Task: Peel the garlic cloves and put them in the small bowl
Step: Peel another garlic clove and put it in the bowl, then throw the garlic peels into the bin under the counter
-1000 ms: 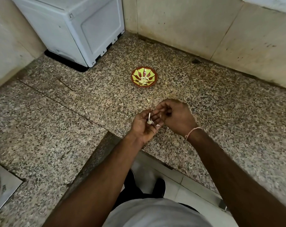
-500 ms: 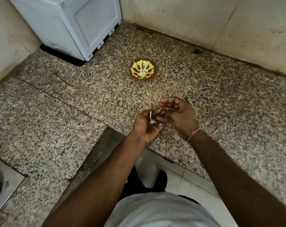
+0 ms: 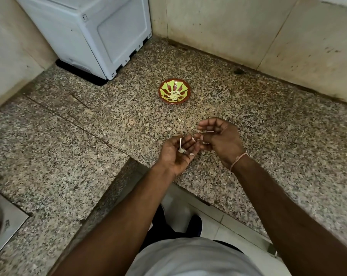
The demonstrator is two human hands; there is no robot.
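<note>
Two hands work over your speckled counter, with the white appliance parked in the far corner. Your small bowl sits beyond them, already holding several peeled cloves. Since a second ago your right hand has opened from a tight curl, fingers now loosely spread, a thin strip of skin across them. Your left hand cups the garlic remnant, stalk upright. You seem to be mid-peel, so nothing is ready for the bowl yet.
</note>
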